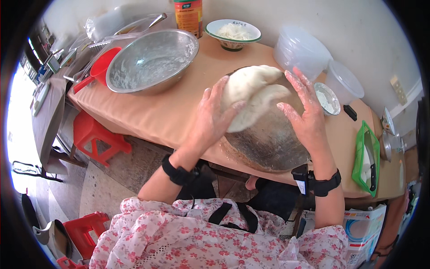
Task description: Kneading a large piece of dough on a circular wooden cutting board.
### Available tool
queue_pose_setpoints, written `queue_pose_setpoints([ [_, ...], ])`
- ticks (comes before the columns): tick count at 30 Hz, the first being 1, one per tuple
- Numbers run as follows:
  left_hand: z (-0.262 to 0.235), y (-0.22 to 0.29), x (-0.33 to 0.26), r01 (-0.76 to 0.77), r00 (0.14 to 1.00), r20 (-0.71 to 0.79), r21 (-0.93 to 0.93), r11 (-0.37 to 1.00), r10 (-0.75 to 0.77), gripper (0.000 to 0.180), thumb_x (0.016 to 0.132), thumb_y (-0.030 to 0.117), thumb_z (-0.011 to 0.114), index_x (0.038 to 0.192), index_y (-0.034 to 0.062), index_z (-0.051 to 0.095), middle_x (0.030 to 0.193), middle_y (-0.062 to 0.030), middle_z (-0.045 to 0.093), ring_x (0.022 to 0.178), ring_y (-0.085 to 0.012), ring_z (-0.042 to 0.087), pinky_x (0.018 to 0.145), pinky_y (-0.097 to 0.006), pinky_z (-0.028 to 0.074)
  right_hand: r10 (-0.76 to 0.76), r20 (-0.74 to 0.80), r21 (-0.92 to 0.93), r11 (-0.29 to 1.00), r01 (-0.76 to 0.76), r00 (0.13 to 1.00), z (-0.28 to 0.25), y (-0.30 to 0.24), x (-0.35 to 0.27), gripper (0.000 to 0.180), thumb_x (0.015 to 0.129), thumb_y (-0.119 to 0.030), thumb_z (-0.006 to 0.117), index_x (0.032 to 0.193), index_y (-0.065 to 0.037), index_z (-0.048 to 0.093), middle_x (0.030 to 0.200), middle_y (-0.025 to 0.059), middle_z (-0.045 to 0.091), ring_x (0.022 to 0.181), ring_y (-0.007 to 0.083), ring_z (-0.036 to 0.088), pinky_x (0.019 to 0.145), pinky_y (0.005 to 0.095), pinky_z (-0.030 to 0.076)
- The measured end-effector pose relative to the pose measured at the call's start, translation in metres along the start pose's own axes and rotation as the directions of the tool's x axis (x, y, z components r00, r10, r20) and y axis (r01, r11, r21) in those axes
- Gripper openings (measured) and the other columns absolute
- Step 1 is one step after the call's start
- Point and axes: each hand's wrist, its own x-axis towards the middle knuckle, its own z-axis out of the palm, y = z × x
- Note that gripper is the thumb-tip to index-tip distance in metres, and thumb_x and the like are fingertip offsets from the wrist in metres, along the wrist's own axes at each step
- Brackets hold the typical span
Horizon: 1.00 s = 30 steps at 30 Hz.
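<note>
A large lump of white dough (251, 92) with a deep fold down its middle is over a round, dark wooden board (273, 141). My left hand (215, 112) grips the dough's left side, its thumb lying across the front and its fingers partly hidden behind. To the right of the dough, my right hand (309, 112) is open, thumb and floury fingers spread. A gap shows between its thumb and the dough, whose right edge is slightly blurred. Both wrists carry black straps.
Left of the board stands a wide floury metal bowl (152, 58) beside a red scoop (101, 67). Behind are a bowl of white shreds (234, 33) and a tall can (189, 18). Rightward are a small bowl of white powder (327, 98), plastic tubs (302, 49) and a green basket (359, 154) holding a knife.
</note>
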Motion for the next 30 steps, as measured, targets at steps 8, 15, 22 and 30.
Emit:
queue_pose_setpoints([
  [8, -0.009, -0.023, 0.031, -0.032, 0.973, 0.222, 0.405, 0.914, -0.064, 0.087, 0.08, 0.05, 0.071, 0.145, 0.0055, 0.035, 0.134, -0.0257, 0.048, 0.124, -0.0397, 0.049, 0.102, -0.046, 0.042, 0.326, 0.031, -0.202, 0.928, -0.314, 0.945, -0.001, 0.057, -0.091, 0.05, 0.086, -0.016, 0.067, 0.133, -0.009, 0.055, 0.135, 0.0168, 0.053, 0.13, 0.0381, 0.044, 0.108, 0.0453, 0.036],
  [15, 0.013, -0.006, 0.06, -0.116, 0.874, 0.469, 0.457, 0.882, -0.128, 0.074, 0.07, 0.047, 0.081, 0.135, 0.0252, 0.054, 0.146, -0.0259, 0.032, 0.127, -0.0459, 0.044, 0.106, -0.047, 0.039, 0.28, -0.08, -0.276, 0.916, -0.291, 0.957, 0.02, 0.061, -0.12, 0.041, 0.087, -0.022, 0.065, 0.123, -0.005, 0.06, 0.125, 0.0138, 0.06, 0.121, 0.035, 0.053, 0.101, 0.0457, 0.039],
  [22, 0.023, 0.012, 0.044, 0.007, 0.87, 0.441, 0.437, 0.9, -0.221, 0.054, 0.069, 0.036, 0.083, 0.118, 0.024, 0.064, 0.142, -0.0247, 0.033, 0.123, -0.0449, 0.047, 0.103, -0.046, 0.043, 0.273, -0.129, -0.253, 0.92, -0.298, 0.953, 0.022, 0.061, -0.122, 0.038, 0.086, -0.02, 0.065, 0.121, -0.005, 0.061, 0.121, 0.0135, 0.061, 0.119, 0.0349, 0.053, 0.101, 0.0459, 0.039],
  [30, 0.054, 0.019, 0.009, -0.079, 0.897, 0.44, 0.227, 0.971, -0.03, 0.043, 0.074, 0.019, 0.076, 0.115, 0.021, 0.064, 0.133, -0.0219, 0.043, 0.12, -0.0375, 0.051, 0.102, -0.043, 0.044, 0.275, -0.14, -0.239, 0.923, -0.302, 0.951, 0.022, 0.059, -0.12, 0.038, 0.084, -0.017, 0.065, 0.119, -0.003, 0.061, 0.121, 0.0137, 0.061, 0.118, 0.0347, 0.054, 0.101, 0.0454, 0.04],
])
